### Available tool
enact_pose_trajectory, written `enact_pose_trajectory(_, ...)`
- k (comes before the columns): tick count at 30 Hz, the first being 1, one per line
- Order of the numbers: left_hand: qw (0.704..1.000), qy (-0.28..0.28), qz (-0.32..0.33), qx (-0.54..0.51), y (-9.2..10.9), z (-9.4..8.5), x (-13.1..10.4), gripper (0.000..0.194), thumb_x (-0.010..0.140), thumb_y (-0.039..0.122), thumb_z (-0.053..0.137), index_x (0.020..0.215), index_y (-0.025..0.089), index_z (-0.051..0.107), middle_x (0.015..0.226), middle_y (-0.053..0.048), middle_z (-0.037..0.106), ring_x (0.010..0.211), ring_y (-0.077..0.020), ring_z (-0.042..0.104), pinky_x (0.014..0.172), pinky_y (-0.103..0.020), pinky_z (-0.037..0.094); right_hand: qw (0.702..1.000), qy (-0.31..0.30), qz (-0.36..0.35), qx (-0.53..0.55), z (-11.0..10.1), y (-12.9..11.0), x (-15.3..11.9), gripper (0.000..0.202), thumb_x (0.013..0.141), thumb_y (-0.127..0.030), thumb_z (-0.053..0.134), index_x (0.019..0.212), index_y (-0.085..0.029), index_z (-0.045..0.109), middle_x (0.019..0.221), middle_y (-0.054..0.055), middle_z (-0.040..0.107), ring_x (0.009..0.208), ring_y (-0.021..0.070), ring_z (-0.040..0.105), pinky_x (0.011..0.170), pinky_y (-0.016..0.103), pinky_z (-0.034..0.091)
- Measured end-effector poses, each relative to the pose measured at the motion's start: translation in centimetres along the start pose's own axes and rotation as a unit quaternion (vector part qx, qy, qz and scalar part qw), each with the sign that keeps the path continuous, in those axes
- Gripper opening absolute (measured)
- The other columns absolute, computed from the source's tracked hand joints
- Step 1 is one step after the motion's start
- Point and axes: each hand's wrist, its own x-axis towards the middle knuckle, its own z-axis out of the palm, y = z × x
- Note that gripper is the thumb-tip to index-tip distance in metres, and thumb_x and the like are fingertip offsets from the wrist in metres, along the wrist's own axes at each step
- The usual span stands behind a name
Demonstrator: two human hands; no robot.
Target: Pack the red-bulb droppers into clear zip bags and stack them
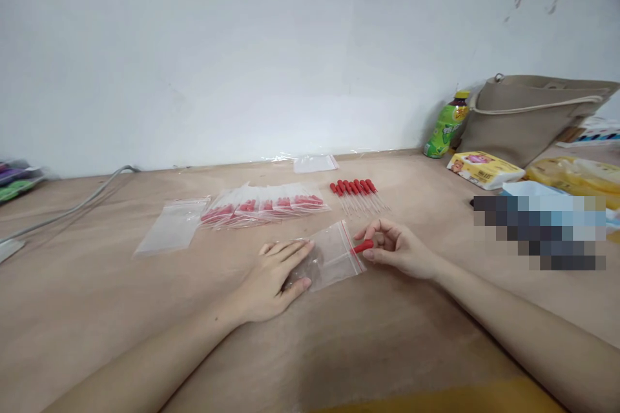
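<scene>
My left hand (278, 281) lies on a clear zip bag (334, 258), fingers spread and pressing its left part to the table. At the bag's right, open end, my right hand (394, 248) pinches the red bulb end of a dropper (363, 246), whose clear stem reaches into the bag. Behind my right hand several red-topped droppers (356, 187) lie in a row. A row of filled bags (264, 205) with red pieces inside overlaps to their left. Another flat bag (172, 226) without red pieces lies further left.
Small bag (314, 163) near the wall. Green bottle (446, 126), beige bag (518, 116), yellow tissue pack (484, 170) and a pixelated dark area stand or lie on the right. A grey cable (87, 199) and coloured packets (17, 181) are on the left.
</scene>
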Motion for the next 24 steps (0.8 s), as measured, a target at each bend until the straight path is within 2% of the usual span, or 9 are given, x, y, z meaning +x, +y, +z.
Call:
enact_pose_trajectory(3, 1.0, -0.007, -0.005, 0.002, 0.1, 0.0, 0.1, 0.051, 0.09, 0.038, 0.043, 0.137, 0.024, 0.031, 0.137, -0.008, 0.041, 0.122, -0.0271, 0.039, 0.095, -0.044, 0.03, 0.997, -0.056, 0.011, 0.057, 0.4, -0.1, 0.0, 0.026, 0.069, -0.028, 0.068, 0.079, -0.021, 0.045, 0.102, 0.003, 0.06, 0.071, 0.0093, 0.059, 0.06, 0.025, 0.048)
enact_pose_trajectory(5, 1.0, -0.002, -0.005, -0.004, 0.1, -0.1, 0.1, 0.05, 0.09, 0.038, 0.042, 0.137, 0.022, 0.031, 0.136, -0.009, 0.042, 0.122, -0.0269, 0.039, 0.096, -0.044, 0.03, 0.995, -0.075, 0.025, 0.059, 0.6, -0.1, 0.1, 0.026, 0.069, -0.028, 0.068, 0.079, -0.021, 0.044, 0.098, 0.003, 0.062, 0.077, 0.0103, 0.06, 0.065, 0.026, 0.049)
enact_pose_trajectory(8, 1.0, 0.004, -0.006, -0.025, 0.0, -0.4, 0.2, 0.046, 0.091, 0.036, 0.042, 0.133, 0.02, 0.035, 0.132, -0.01, 0.045, 0.12, -0.0263, 0.04, 0.096, -0.043, 0.032, 0.995, -0.088, 0.048, 0.023, 0.5, -0.1, 0.3, 0.028, 0.067, -0.029, 0.069, 0.077, -0.02, 0.045, 0.086, 0.002, 0.066, 0.078, 0.0111, 0.062, 0.07, 0.027, 0.048)
enact_pose_trajectory(11, 0.998, -0.008, 0.011, -0.053, -0.3, -0.7, 0.1, 0.039, 0.091, 0.035, 0.043, 0.128, 0.023, 0.04, 0.132, -0.008, 0.045, 0.12, -0.025, 0.041, 0.097, -0.042, 0.033, 0.994, -0.086, 0.072, 0.011, 0.1, 0.0, 0.6, 0.03, 0.062, -0.029, 0.073, 0.073, -0.018, 0.047, 0.082, 0.002, 0.067, 0.075, 0.0117, 0.063, 0.07, 0.027, 0.049)
enact_pose_trajectory(15, 0.996, -0.013, 0.048, -0.079, -1.0, -0.6, -0.2, 0.043, 0.089, 0.035, 0.048, 0.129, 0.024, 0.038, 0.134, -0.008, 0.043, 0.124, -0.024, 0.036, 0.1, -0.042, 0.032, 0.991, -0.096, 0.09, -0.009, -0.3, 0.5, 0.8, 0.027, 0.061, -0.032, 0.074, 0.072, -0.016, 0.055, 0.075, 0.002, 0.067, 0.07, 0.012, 0.062, 0.069, 0.028, 0.048)
enact_pose_trajectory(17, 0.995, -0.014, 0.054, -0.08, -1.1, -0.4, -0.2, 0.043, 0.089, 0.035, 0.048, 0.129, 0.024, 0.038, 0.133, -0.007, 0.043, 0.126, -0.0235, 0.035, 0.101, -0.043, 0.032, 0.99, -0.11, 0.071, -0.054, -0.3, 0.6, 0.9, 0.027, 0.065, -0.037, 0.07, 0.074, -0.014, 0.06, 0.073, 0.002, 0.066, 0.068, 0.0119, 0.059, 0.068, 0.027, 0.046)
enact_pose_trajectory(20, 0.996, -0.013, 0.043, -0.072, -1.1, -0.2, -0.2, 0.042, 0.089, 0.036, 0.048, 0.129, 0.025, 0.038, 0.133, -0.006, 0.043, 0.125, -0.0233, 0.035, 0.101, -0.042, 0.032, 0.98, -0.118, 0.007, -0.162, 0.0, 0.3, 1.0, 0.036, 0.077, -0.048, 0.055, 0.078, -0.014, 0.066, 0.071, 0.002, 0.062, 0.067, 0.0114, 0.054, 0.065, 0.025, 0.043)
enact_pose_trajectory(22, 0.997, -0.013, 0.036, -0.068, -1.0, -0.1, -0.2, 0.043, 0.089, 0.037, 0.047, 0.129, 0.025, 0.038, 0.133, -0.007, 0.043, 0.125, -0.0236, 0.036, 0.101, -0.043, 0.032, 0.969, -0.1, -0.032, -0.223, 0.4, -0.1, 0.9, 0.045, 0.082, -0.053, 0.043, 0.075, -0.015, 0.066, 0.071, 0.002, 0.058, 0.067, 0.0116, 0.051, 0.064, 0.025, 0.041)
enact_pose_trajectory(24, 0.997, -0.014, 0.033, -0.066, -0.9, -0.1, -0.1, 0.044, 0.089, 0.038, 0.047, 0.13, 0.025, 0.037, 0.133, -0.007, 0.043, 0.125, -0.0239, 0.036, 0.101, -0.043, 0.032, 0.965, -0.072, -0.039, -0.249, 0.8, -0.4, 0.7, 0.052, 0.083, -0.056, 0.039, 0.065, -0.014, 0.063, 0.069, 0.002, 0.055, 0.065, 0.011, 0.048, 0.062, 0.024, 0.039)
